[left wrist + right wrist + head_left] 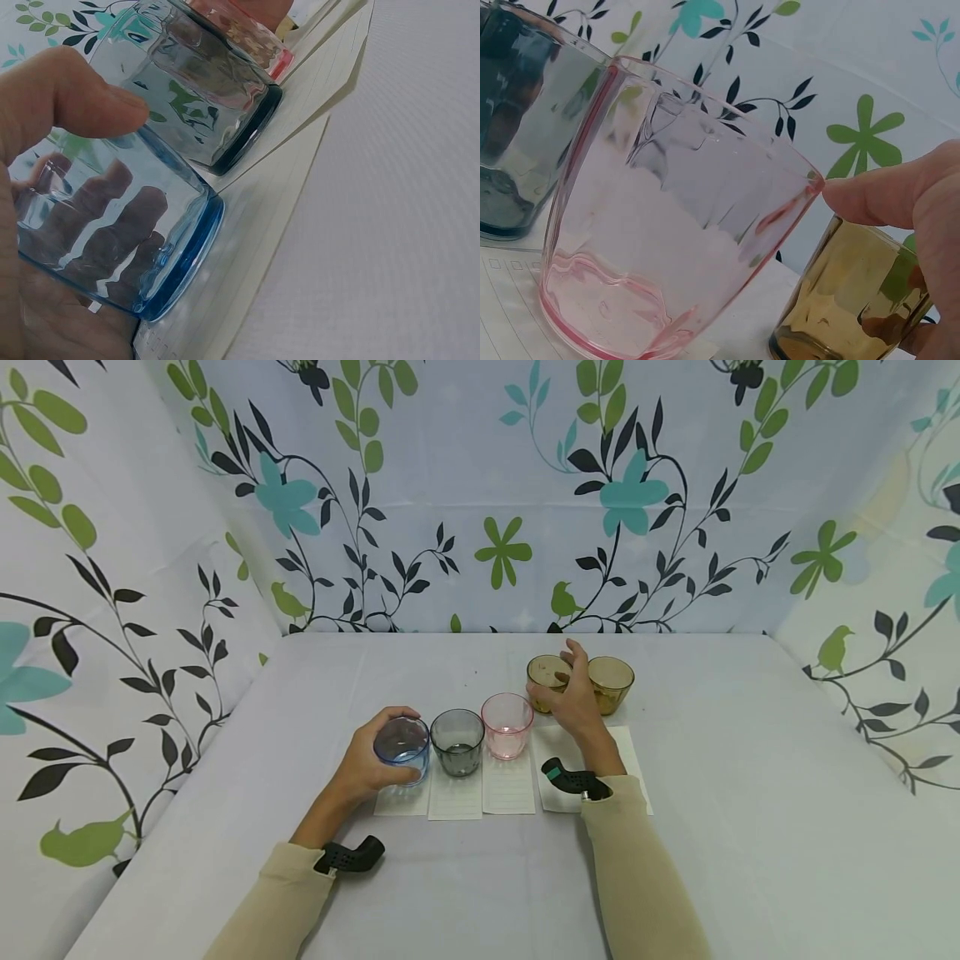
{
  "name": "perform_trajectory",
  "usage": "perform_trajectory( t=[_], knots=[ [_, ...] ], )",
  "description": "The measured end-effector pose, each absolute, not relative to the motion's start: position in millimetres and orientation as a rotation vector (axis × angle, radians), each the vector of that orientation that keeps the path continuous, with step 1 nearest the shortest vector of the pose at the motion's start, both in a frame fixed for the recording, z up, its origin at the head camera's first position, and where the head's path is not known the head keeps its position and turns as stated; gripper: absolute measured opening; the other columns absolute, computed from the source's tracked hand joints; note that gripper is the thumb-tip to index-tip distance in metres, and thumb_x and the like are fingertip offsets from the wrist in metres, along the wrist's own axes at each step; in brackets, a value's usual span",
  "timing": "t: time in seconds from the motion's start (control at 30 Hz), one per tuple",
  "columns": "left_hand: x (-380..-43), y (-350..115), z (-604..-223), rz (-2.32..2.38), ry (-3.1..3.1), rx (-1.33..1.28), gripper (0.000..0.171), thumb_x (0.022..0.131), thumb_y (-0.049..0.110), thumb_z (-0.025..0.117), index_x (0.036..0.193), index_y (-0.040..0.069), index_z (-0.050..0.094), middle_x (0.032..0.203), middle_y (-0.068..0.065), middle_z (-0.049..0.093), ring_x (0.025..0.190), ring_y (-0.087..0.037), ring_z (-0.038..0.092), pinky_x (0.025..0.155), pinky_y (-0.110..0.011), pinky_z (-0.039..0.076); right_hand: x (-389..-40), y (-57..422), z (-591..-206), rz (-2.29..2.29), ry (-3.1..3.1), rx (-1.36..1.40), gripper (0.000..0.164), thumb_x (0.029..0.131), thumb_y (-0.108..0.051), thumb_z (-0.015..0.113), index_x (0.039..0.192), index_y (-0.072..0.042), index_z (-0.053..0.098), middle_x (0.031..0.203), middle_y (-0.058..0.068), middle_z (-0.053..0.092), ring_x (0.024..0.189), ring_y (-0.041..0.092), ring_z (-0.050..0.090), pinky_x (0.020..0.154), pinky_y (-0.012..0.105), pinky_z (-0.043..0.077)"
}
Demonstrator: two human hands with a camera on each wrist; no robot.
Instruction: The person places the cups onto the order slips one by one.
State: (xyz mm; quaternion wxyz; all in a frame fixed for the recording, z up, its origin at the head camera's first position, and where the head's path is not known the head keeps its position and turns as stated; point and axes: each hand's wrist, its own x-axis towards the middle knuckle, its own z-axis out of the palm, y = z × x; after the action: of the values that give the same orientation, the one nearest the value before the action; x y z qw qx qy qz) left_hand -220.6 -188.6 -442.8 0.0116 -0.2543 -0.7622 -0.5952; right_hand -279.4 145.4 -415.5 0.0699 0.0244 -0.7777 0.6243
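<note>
My left hand (375,752) grips a clear blue glass (176,259) from its left side, thumb on the near side and fingers behind. The glass stands upright on a lined paper slip. A grey glass (457,743) and a pink glass (667,217) stand to its right in a row. Farther back, my right hand (577,702) holds the left one of two amber glasses (840,289), its thumb by the rim and its fingers round the far side. The other amber glass (611,681) stands just right of that hand.
Paper slips (454,797) lie side by side under the front row. Another paper sheet (558,768) lies partly beneath my right wrist. White cloth covers the table (480,885), and patterned curtains (465,485) hang behind and at both sides.
</note>
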Motion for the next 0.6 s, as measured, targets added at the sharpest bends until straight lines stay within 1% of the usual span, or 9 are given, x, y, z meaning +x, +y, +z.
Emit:
perform_trajectory(
  t=[0.2,0.43,0.6],
  knots=[
    [-220.9,-188.6,-442.9,-1.848,-2.381,-0.794,0.081,0.065,-0.006,0.082,0.139,0.000,0.049,0.126,-0.015,0.062,0.115,-0.035,0.059,0.099,-0.055,0.046,-280.3,145.9,-416.5,1.867,-2.354,0.085,0.095,0.089,-0.017,0.076,0.161,-0.023,0.015,0.162,0.012,0.026,0.145,0.036,0.033,0.112,0.055,0.038],
    [-219.8,-188.0,-441.4,-1.843,-2.384,-0.789,0.081,0.065,-0.006,0.081,0.139,0.000,0.049,0.127,-0.013,0.061,0.117,-0.035,0.059,0.100,-0.056,0.045,-278.0,145.2,-414.8,1.836,-2.393,0.059,0.094,0.089,-0.022,0.077,0.161,-0.019,0.018,0.160,0.010,0.030,0.145,0.034,0.034,0.112,0.053,0.039],
    [-219.5,-187.8,-441.2,-1.840,-2.388,-0.782,0.081,0.065,-0.005,0.081,0.139,0.000,0.049,0.127,-0.014,0.062,0.116,-0.035,0.059,0.100,-0.055,0.045,-276.5,144.1,-414.9,1.810,-2.421,0.042,0.094,0.087,-0.022,0.078,0.161,-0.015,0.021,0.160,0.011,0.032,0.144,0.034,0.037,0.112,0.051,0.039]
  ],
)
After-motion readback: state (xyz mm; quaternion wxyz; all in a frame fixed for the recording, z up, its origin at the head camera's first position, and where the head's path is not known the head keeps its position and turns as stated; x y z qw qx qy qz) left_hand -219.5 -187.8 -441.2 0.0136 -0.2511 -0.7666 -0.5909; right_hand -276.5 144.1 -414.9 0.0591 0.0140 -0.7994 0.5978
